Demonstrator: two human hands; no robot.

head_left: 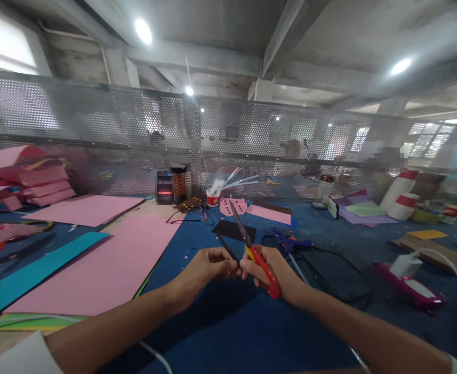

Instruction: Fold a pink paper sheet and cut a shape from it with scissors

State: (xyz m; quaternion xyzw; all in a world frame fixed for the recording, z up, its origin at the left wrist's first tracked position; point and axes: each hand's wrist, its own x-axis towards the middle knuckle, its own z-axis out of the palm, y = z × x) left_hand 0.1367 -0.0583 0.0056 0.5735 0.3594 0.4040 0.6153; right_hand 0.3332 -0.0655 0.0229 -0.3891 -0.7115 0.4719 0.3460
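My left hand (216,266) pinches a thin black strip (227,245) that slants up and to the left from the fingertips. In my right hand (268,264) are scissors (265,271) with red and yellow handles, their blades pointing away from me and up. The thumb and fingertips of that hand meet the left fingertips near the strip's lower end. Just beyond the hands lies a black sheet (234,230). Behind it is a pink piece with black dots (233,206), beside a pink rectangle (270,213).
Large pink sheets (107,259) and a blue strip (41,272) cover the left. A blue glue gun (290,240) with its cable lies right of the hands. Further right sits a magenta power strip (417,291). A paper cup (213,197) and a glass jar (323,192) stand behind.
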